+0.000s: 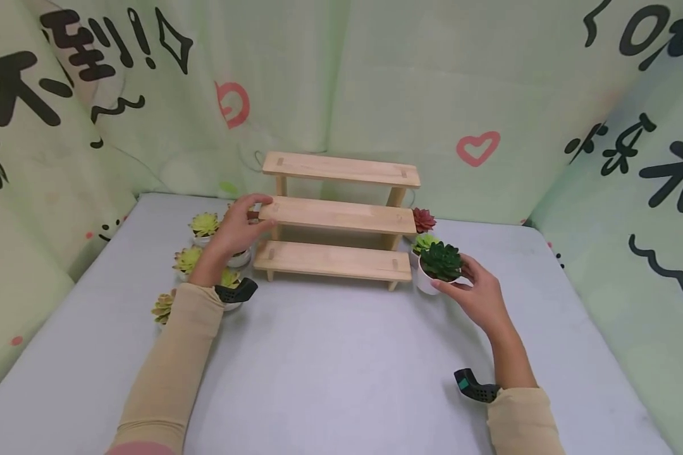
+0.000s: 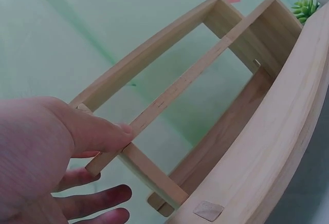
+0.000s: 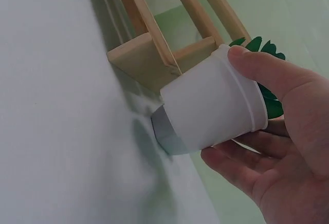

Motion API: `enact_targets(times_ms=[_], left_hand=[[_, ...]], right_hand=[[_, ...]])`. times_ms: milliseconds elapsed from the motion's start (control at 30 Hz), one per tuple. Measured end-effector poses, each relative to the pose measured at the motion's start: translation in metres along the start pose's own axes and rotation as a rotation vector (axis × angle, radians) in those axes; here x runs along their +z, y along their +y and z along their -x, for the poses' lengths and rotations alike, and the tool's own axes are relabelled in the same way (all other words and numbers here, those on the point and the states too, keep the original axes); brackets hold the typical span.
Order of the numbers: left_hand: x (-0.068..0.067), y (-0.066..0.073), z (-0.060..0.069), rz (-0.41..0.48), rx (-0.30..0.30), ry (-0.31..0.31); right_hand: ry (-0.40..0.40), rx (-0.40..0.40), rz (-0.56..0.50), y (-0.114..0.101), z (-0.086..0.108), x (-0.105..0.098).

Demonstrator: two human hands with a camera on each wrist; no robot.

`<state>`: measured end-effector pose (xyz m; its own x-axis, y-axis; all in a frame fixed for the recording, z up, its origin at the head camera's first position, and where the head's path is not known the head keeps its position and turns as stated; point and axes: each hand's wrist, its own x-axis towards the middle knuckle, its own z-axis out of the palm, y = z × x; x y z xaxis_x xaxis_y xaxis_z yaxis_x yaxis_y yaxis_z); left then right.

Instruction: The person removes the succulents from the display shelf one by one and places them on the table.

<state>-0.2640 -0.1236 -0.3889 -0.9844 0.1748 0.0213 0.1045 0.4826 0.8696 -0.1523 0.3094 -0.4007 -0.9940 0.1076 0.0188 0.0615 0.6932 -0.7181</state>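
Note:
A three-tier wooden shelf stand [image 1: 336, 215] stands at the back of the table. My left hand [image 1: 236, 234] pinches the left end of its middle board, thumb on top; the left wrist view shows the thumb on the board's edge [image 2: 180, 85] and the other fingers spread below. To the stand's right, my right hand [image 1: 480, 300] holds a dark green succulent [image 1: 441, 260] in a white pot [image 3: 211, 100], with thumb and fingers around the rim. Right behind it are a light green succulent [image 1: 425, 242] and a red one [image 1: 424, 220], their pots mostly hidden.
Several yellow-green potted succulents [image 1: 203, 224] stand left of the stand, partly covered by the left arm. The white tabletop [image 1: 341, 366] stretches in front of the stand. A printed pale green curtain [image 1: 398, 76] hangs behind and at both sides.

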Motion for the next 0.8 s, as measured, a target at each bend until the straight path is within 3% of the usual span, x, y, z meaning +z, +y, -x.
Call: enact_targets(times_ms=[467, 800], left_hand=[[-0.005, -0.002, 0.008, -0.044, -0.05, 0.002], [-0.01, -0.002, 0.013, -0.087, -0.031, -0.023]], right_hand=[[-0.096, 0.029, 0.007, 0.007, 0.003, 0.006], [-0.115, -0.003, 0.003, 0.015, 0.005, 0.006]])
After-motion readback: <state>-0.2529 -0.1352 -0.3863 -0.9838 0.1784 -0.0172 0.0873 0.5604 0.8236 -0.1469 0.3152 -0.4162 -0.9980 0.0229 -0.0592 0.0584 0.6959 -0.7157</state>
